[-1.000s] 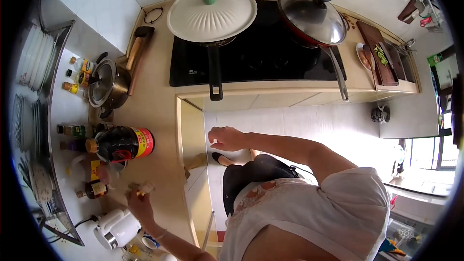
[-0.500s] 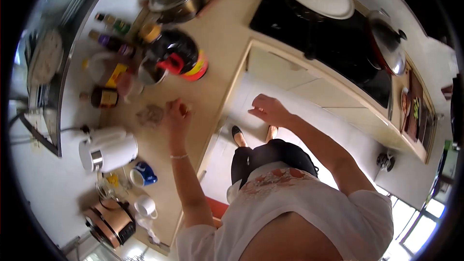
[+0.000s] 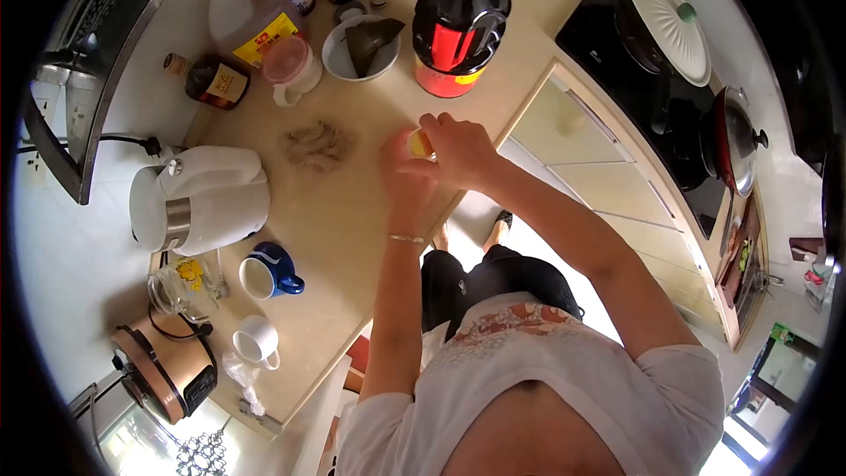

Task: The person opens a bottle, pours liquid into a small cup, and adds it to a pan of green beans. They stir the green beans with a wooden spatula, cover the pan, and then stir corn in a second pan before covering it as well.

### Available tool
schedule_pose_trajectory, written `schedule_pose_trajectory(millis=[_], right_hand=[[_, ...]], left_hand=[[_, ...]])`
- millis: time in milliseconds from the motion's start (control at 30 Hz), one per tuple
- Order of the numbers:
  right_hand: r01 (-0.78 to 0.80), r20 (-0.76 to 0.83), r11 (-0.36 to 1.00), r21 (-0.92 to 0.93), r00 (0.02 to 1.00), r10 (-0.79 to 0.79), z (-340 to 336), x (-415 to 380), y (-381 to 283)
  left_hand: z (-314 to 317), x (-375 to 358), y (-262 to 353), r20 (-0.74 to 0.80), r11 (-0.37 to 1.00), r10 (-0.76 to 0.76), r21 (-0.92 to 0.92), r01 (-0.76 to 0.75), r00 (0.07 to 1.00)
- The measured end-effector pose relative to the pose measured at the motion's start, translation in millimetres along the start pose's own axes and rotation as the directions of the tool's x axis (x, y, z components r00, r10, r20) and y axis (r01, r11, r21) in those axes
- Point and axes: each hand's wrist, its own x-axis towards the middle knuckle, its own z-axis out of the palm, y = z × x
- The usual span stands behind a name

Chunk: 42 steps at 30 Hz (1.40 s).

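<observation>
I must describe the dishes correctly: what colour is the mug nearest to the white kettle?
The mug is dark blue outside, whitish inside; see the head view.

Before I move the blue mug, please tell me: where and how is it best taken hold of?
Probably best by the handle, from the counter's front edge with the left hand, once that is free: the blue mug stands upright, and its handle juts toward that edge, clear of the white mug.

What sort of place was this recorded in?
Almost certainly a kitchen, probably a household one: there's a black cooktop bearing two lidded pans, a counter with mugs, and a large bottle of dark liquid.
</observation>
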Motion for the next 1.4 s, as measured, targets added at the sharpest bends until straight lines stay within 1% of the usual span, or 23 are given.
schedule_pose_trajectory(millis=[100,200,267,300,367,400,467,567,600,633,700,733,767,833,967,1000,1033,1100,1167,1267,1300,1367,1400], right_hand=[[-0.078,0.06,0.982,-0.174,0.994,0.09,4.4,7.9,-1.8],[-0.082,0.036,0.995,-0.064,0.996,0.084,-3.6,0.1,9.5],[-0.018,0.063,0.987,0.159,0.998,0.008,-23.0,-14.1,11.9],[-0.026,0.061,0.987,0.161,0.998,0.016,-30.8,-22.1,11.5],[0.14,0.023,0.956,0.257,0.988,-0.151,-45.9,-38.1,12.1],[0.128,0.014,0.958,0.257,0.991,-0.136,-52.5,-45.0,16.7],[0.354,-0.007,0.907,0.229,0.932,-0.362,-65.3,-57.2,25.5],[0.222,-0.069,0.904,0.366,0.975,-0.211,-96.1,-80.6,13.0],[0.032,0.036,0.924,0.381,0.998,-0.05,-100.0,-83.0,11.3],[0.023,0.023,0.924,0.382,0.999,-0.035,-101.0,-84.7,8.9],[-0.209,0.252,0.966,0.153,0.953,0.167,-101.8,-89.1,6.0],[-0.081,0.142,0.972,0.222,0.989,0.05,-98.2,-95.3,12.6],[-0.088,0.135,0.97,0.225,0.989,0.058,-96.2,-100.2,16.5],[0.25,-0.139,0.888,0.385,0.967,-0.212,-94.0,-107.1,20.6],[0.331,-0.281,0.871,0.364,0.93,-0.236,-107.2,-115.3,14.3],[0.047,-0.019,0.946,0.32,0.999,-0.043,-109.1,-114.1,11.7],[-0.225,0.227,0.953,0.203,0.958,0.178,-109.7,-114.0,11.1],[-0.178,0.163,0.963,0.204,0.976,0.145,-101.9,-117.9,18.7],[0.124,-0.061,0.877,0.465,0.992,-0.107,-100.9,-124.1,22.6],[0.201,-0.059,0.82,0.536,0.978,-0.2,-101.9,-128.0,27.5],[0.202,-0.059,0.818,0.539,0.978,-0.202,-98.0,-127.0,29.7],[0.445,-0.245,0.79,0.423,0.895,-0.373,-86.2,-125.8,34.7],[0.446,-0.248,0.787,0.427,0.894,-0.372,-89.1,-127.4,31.3]], left_hand=[[-0.7,5.3,0.9,0.069,1.0,0.0,-0.011,0.0,0.998],[-17.5,12.7,18.4,0.072,0.995,0.1,-0.005,-0.099,0.992],[-27.1,11.7,27.6,0.171,0.955,0.033,-0.297,0.02,0.985],[-32.1,13.2,34.6,0.178,0.954,0.037,-0.3,0.018,0.983],[-39.9,18.0,50.1,0.325,0.891,0.132,-0.454,0.032,0.937],[-43.2,18.5,55.9,0.334,0.887,0.145,-0.46,0.027,0.931],[-50.7,18.9,64.5,0.376,0.825,0.278,-0.565,-0.019,0.884],[-60.5,20.5,79.4,0.437,0.869,0.303,-0.492,-0.056,0.847],[-63.5,21.3,85.3,0.444,0.865,0.317,-0.499,-0.062,0.838],[-66.1,22.6,91.3,0.456,0.891,0.331,-0.439,-0.115,0.826],[-69.7,24.7,100.4,0.476,0.906,0.361,-0.384,-0.179,0.802],[-71.0,25.8,103.2,0.5,0.895,0.37,-0.418,-0.156,0.783],[-72.3,26.6,105.9,0.524,0.885,0.377,-0.448,-0.129,0.764],[-74.1,27.9,110.7,0.545,0.865,0.395,-0.491,-0.101,0.74],[-76.7,30.7,119.9,0.568,0.877,0.417,-0.457,-0.149,0.71],[-78.7,31.5,123.6,0.572,0.876,0.421,-0.457,-0.152,0.704],[-81.3,32.6,127.5,0.604,0.89,0.404,-0.432,-0.143,0.687],[-82.7,32.8,129.9,0.637,0.904,0.386,-0.405,-0.136,0.667],[-83.9,34.1,127.9,0.687,0.89,0.376,-0.454,-0.037,0.621],[-87.6,37.3,126.2,0.76,0.872,0.369,-0.482,0.084,0.534],[-87.5,37.7,125.4,0.762,0.874,0.366,-0.479,0.085,0.535],[-87.5,37.2,123.5,0.755,0.813,0.423,-0.56,0.157,0.5],[-86.7,35.0,122.7,0.758,0.816,0.42,-0.556,0.158,0.498]])
